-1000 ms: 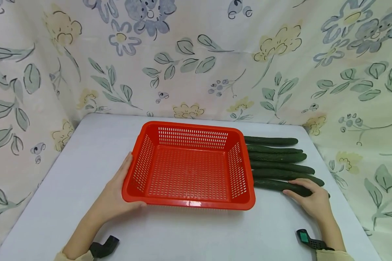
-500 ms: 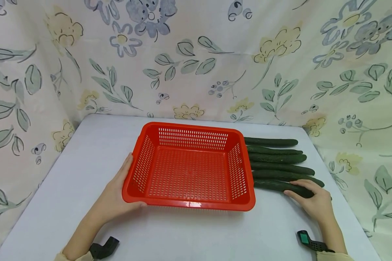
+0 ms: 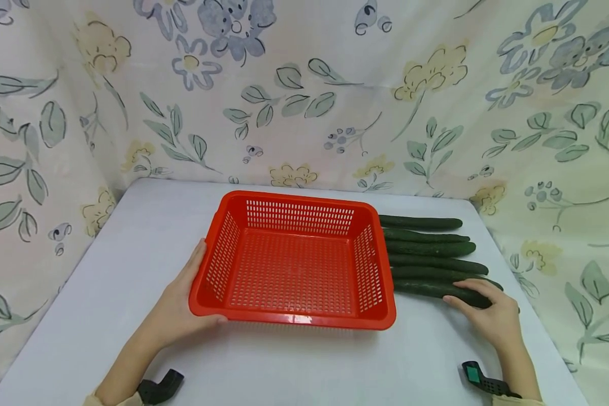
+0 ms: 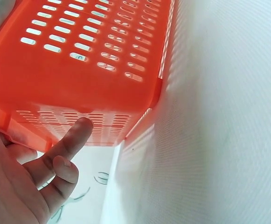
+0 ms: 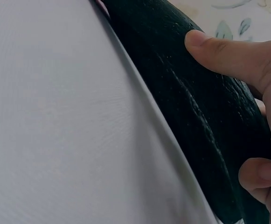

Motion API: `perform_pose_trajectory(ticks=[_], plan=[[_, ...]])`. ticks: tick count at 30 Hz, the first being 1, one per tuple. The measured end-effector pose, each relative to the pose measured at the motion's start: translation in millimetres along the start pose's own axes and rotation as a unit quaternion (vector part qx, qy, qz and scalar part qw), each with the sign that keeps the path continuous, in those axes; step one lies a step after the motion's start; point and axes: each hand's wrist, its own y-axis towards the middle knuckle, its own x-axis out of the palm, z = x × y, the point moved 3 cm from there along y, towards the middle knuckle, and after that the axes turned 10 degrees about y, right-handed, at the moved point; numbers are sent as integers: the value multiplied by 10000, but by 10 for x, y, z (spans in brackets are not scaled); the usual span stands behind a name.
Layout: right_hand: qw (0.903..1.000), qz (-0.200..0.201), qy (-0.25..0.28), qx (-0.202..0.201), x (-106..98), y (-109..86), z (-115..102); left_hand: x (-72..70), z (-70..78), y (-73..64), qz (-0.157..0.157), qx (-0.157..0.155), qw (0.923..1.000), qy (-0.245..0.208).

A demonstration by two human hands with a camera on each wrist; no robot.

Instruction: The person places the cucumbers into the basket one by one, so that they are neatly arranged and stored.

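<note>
An open red plastic basket (image 3: 296, 320) with slotted walls stands on the white-covered table. At its left end my left hand (image 3: 177, 310) holds it, the thumb along the front rim and the fingers by the left side. In the left wrist view, bent fingers (image 4: 72, 142) reach under the rim beside the slotted wall. To the right of the basket my right hand (image 3: 496, 316) grips the nearest dark green cucumber (image 3: 421, 288) close to its right end. The right wrist view shows the thumb (image 5: 219, 49) on the cucumber's skin. The basket hides this cucumber's left end.
Several more cucumbers (image 3: 431, 248) lie side by side behind the held one, their left ends hidden by the basket. White cloth covers the table (image 3: 304, 372). A floral curtain (image 3: 304, 135) hangs at the back and both sides.
My right hand has slid slightly to the right and nearer, and the gripped cucumber's right end has shifted with it. The left hand and the basket stay practically where they were.
</note>
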Motion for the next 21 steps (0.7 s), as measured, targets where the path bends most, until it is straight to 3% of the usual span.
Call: perform_pose_trajectory(ticks=[21], plan=[[9944, 473, 230, 917, -121, 35, -26, 2, 15, 3, -39, -106, 9999, -72]])
